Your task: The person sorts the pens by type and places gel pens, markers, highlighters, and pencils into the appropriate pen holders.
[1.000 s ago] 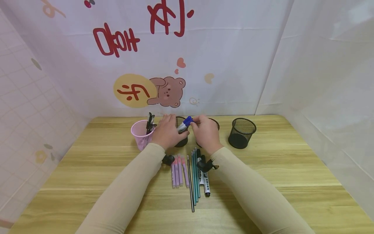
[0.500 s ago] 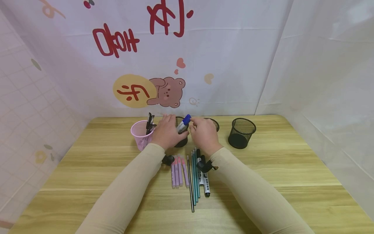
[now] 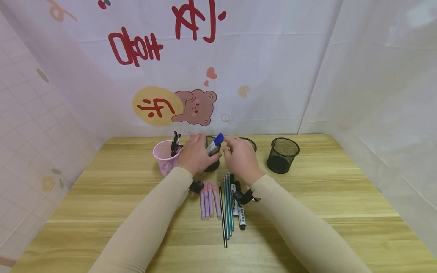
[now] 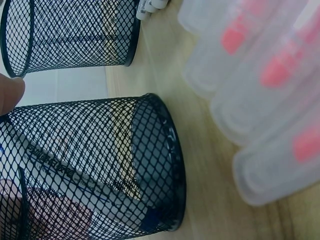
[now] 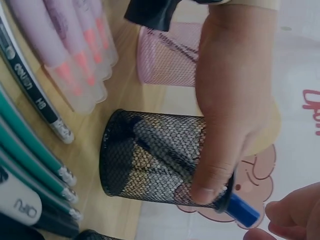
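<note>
A black mesh pen cup (image 5: pixel 117 170) is gripped by my left hand (image 3: pixel 196 153), its thumb along the near side and the fingers round the back. Leaning inside is a white marker (image 4: pixel 75 182) with a blue cap (image 5: pixel 242 210) that sticks out above the rim. My right hand (image 3: pixel 240 157) hovers just right of that cap, fingers loosely bent and pinching nothing. In the right wrist view its fingertips (image 5: pixel 285 207) are a small gap away from the cap.
Left stands a pink mesh cup (image 3: pixel 164 161) with black pens. Two more black mesh cups stand right, one partly behind my right hand, the other (image 3: pixel 282 155) farther out. In front lie several lilac highlighters (image 3: pixel 206 204), a black pencil (image 3: pixel 223 223), green pencils (image 3: pixel 228 212) and black-capped markers (image 3: pixel 241 216).
My right fingers have let go of the blue cap and drawn slightly right. The marker stands a little steeper in the cup. My left hand has stayed put.
</note>
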`<state>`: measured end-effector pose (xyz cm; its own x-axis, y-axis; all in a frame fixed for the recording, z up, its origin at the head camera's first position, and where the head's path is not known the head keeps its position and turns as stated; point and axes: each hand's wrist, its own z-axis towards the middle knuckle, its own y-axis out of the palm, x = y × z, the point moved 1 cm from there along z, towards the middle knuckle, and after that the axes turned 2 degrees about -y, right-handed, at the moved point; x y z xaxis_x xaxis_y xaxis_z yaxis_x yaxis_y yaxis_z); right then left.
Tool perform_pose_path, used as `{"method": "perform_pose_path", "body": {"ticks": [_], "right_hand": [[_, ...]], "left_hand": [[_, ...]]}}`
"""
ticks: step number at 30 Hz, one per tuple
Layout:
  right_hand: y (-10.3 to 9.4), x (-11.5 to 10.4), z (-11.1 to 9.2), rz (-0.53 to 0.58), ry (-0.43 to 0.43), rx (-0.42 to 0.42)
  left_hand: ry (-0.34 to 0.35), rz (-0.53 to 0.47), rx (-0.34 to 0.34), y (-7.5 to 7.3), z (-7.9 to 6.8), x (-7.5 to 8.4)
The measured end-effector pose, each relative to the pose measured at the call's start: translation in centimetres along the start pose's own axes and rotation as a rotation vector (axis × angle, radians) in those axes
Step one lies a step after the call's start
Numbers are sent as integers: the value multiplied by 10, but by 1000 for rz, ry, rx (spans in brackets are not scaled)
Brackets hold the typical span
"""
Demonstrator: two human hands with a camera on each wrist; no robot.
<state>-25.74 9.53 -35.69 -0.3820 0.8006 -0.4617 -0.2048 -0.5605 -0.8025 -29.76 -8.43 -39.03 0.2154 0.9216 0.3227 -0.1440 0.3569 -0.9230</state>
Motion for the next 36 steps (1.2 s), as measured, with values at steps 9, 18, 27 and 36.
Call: {"method": "perform_pose_path", "body": {"ticks": [9,18,27,36], "right_hand": [[-27,3,-18,107,43,-121],[-36,15,-35,52,53,-353],[-33,22,-40,3,26,-426],[-26,30,-45,-68,34,-555]], "left_hand": [[14,8,-1,-1,0,0],[16,19,-2,0,1,0],[10,9,-1,0,0,-1],[4,7,-3,0,0,0]]}}
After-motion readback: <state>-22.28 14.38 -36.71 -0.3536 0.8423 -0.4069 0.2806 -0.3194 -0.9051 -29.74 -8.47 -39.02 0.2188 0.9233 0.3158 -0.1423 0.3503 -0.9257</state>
